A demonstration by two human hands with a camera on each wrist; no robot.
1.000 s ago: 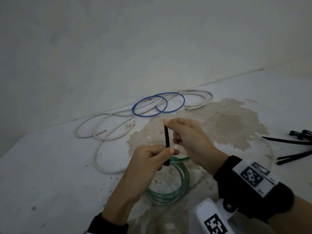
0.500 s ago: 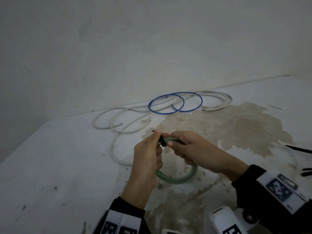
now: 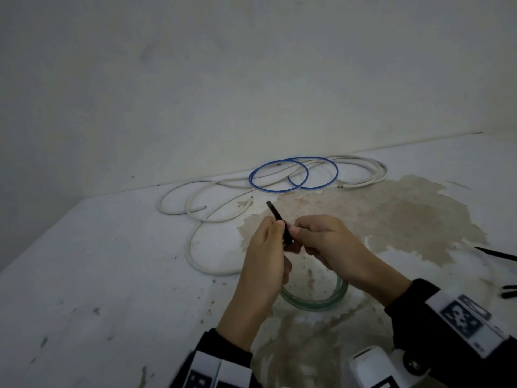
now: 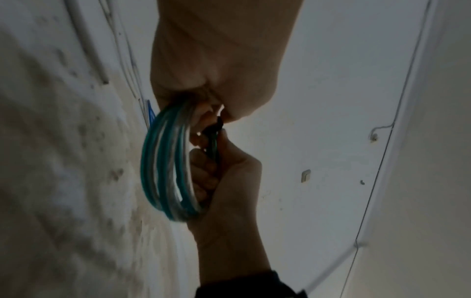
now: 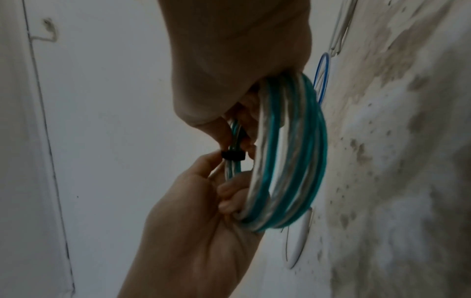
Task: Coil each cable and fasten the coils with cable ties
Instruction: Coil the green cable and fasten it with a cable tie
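**Both hands gripping the green coil at a black cable tie**

The left hand (image 3: 264,264) and right hand (image 3: 333,247) are meeting above the stained white table (image 3: 98,275), each with fingers curled round the green-and-clear cable coil (image 5: 288,153). A black cable tie (image 5: 232,155) is circling the strands between the two hands; its free tail (image 3: 275,212) is sticking up and away past the left fingertips, which are pinching it. The coil is hanging below the hands. Farther back, a blue cable (image 3: 293,173) is lying across loose white cables (image 3: 212,219). More black ties (image 3: 498,254) are lying at the right edge.
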